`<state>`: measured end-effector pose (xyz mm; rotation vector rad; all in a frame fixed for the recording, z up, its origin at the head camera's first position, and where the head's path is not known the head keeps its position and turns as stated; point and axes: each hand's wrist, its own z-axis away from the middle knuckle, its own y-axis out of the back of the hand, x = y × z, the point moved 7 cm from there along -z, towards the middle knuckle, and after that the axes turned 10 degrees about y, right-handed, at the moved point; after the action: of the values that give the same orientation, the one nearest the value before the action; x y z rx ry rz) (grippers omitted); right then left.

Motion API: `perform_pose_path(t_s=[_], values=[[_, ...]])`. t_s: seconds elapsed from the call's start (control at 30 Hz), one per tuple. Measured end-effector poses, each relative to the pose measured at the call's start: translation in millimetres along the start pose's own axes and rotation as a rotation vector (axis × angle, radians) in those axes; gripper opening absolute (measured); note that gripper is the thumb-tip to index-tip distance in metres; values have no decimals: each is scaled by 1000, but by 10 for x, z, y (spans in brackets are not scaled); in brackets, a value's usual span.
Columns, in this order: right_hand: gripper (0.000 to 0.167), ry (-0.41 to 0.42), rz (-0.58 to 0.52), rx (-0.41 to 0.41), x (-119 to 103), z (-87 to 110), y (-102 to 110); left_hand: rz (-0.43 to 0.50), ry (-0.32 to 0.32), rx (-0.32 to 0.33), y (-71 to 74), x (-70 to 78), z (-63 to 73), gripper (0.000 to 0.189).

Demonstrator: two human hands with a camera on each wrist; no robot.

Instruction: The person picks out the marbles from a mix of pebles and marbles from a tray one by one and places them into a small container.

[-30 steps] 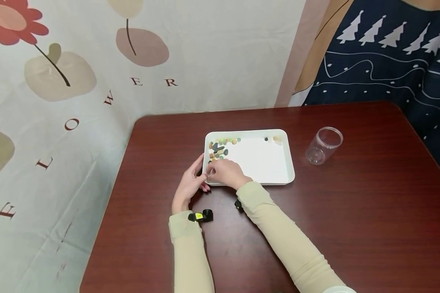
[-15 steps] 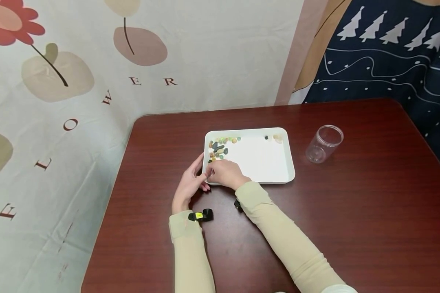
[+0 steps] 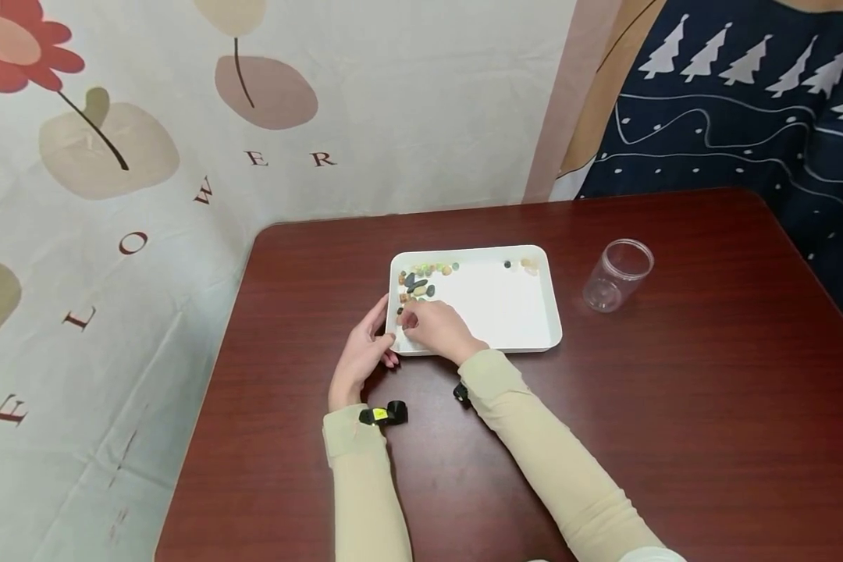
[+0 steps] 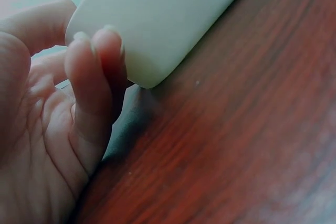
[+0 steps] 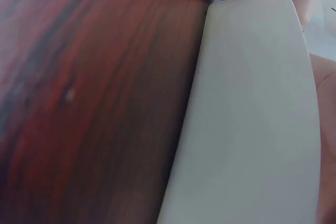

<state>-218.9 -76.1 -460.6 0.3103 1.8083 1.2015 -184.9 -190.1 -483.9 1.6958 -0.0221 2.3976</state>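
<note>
A white tray (image 3: 492,308) holds small coloured stones (image 3: 420,286), mostly gathered along its left side and back left. My left hand (image 3: 361,355) grips the tray's front left corner, with the thumb at the rim. Its curled fingers (image 4: 89,82) show beside the tray's outer wall (image 4: 157,24) in the left wrist view. Over the front left of the tray, my right hand (image 3: 439,328) reaches in with bent fingers near the stones. Whether a stone is between its fingertips is hidden. The right wrist view mostly shows the tray's outer side (image 5: 252,108).
A clear jar (image 3: 618,277) stands upright right of the tray on the dark red table (image 3: 674,406). One dark stone (image 3: 507,264) and some pale stones (image 3: 529,264) lie at the tray's back right. A printed cloth (image 3: 421,109) hangs behind the table.
My right hand's fingers have lifted slightly and shifted a little rightward, away from the left thumb. The left hand keeps its grip on the tray corner.
</note>
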Motion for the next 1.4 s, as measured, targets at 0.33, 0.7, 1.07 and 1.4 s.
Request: perform_pose_path(t_s=[0.33,0.7,1.07,1.4], values=[[10,-10,-90,169,95,213,343,-15,7,32,6,3,-16,69],[12,-26,-164,316,165,512,712,-44,10,4,19,-10,-9,73],[13,18,-226,438,129,730,885,-49,46,151,105,-213,-87,56],[15,12,-186,547,264,899,1209,-141,19,277,82,-224,-171,67]])
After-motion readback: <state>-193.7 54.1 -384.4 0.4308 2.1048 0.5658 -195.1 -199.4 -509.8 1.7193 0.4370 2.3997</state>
